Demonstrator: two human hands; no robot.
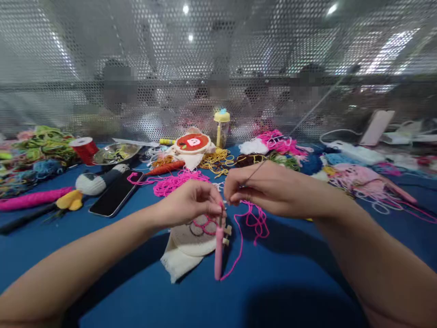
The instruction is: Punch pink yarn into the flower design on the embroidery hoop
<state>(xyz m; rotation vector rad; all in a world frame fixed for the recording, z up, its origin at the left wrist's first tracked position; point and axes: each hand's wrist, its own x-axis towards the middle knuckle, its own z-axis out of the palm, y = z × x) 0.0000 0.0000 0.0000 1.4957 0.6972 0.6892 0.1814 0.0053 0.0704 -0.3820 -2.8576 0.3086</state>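
Observation:
My left hand (191,200) is closed in a pinch round the top of a pink punch needle tool (219,253), which hangs down over an embroidery hoop with cream cloth (191,243) lying on the blue table (290,278). My right hand (269,187) is pinched shut just to the right of it, holding a thin wire threader (254,174) that sticks up and back. Pink yarn (254,223) loops down from between the two hands onto the table.
A black phone (116,193) lies left of centre beside a stuffed penguin toy (92,182). A red embroidered hoop (193,143), a yellow-lidded jar (221,125), a red spool (84,149), a metal dish (114,154) and heaps of coloured yarn crowd the far table. A perforated screen stands behind, with people beyond it.

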